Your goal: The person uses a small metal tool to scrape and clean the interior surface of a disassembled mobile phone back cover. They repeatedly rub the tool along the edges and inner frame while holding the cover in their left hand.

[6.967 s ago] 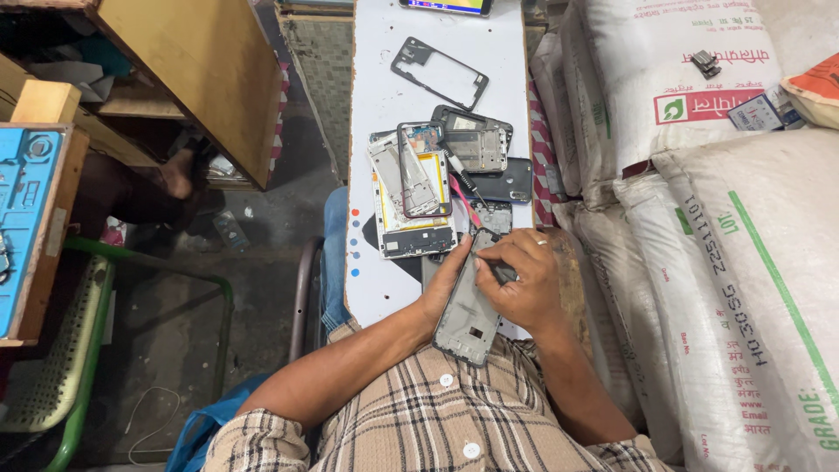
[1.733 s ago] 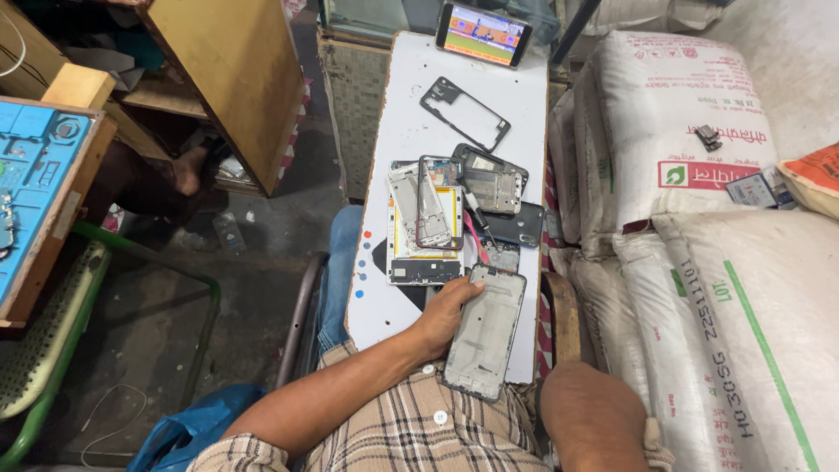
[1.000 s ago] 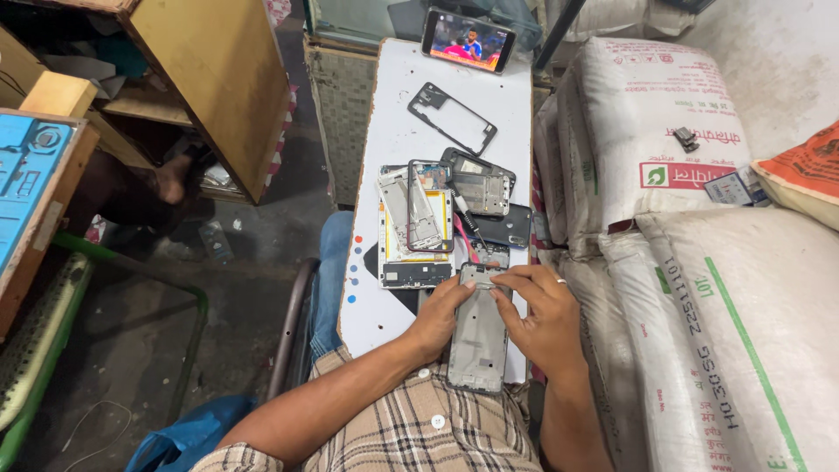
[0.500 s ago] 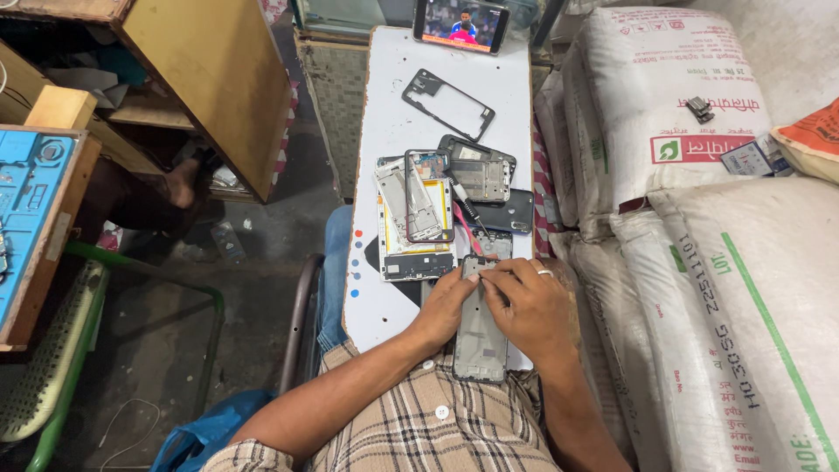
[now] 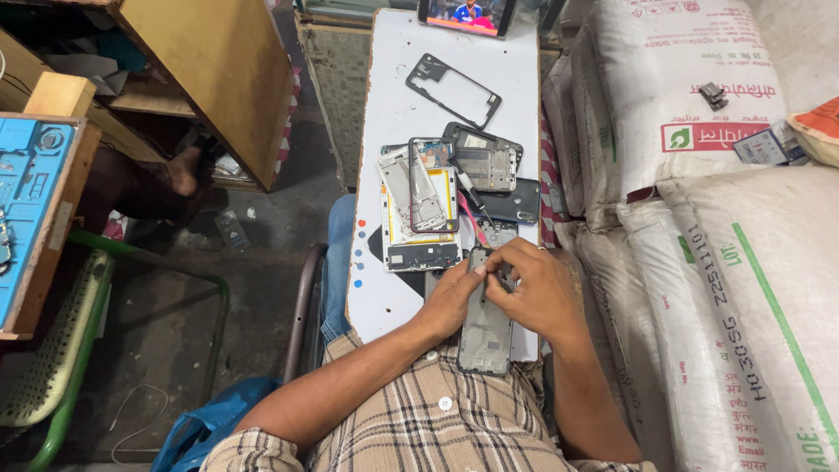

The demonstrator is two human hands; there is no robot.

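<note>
Phone frame (image 5: pixel 486 328) low centre, flat on white table (image 5: pixel 393 96) for support; left hand (image 5: pixel 452 297), right hand (image 5: pixel 537 293) pinched on top edge.

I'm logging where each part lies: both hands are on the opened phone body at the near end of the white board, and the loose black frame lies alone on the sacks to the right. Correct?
Not quite. In the head view the black frame lies on the white board, toward its far end, not on the sacks. Left hand and right hand are on the phone body at the near end.

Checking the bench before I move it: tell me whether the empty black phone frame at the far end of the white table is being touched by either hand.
No. The black phone frame lies alone, while both the left hand and right hand work on the opened phone.
</note>
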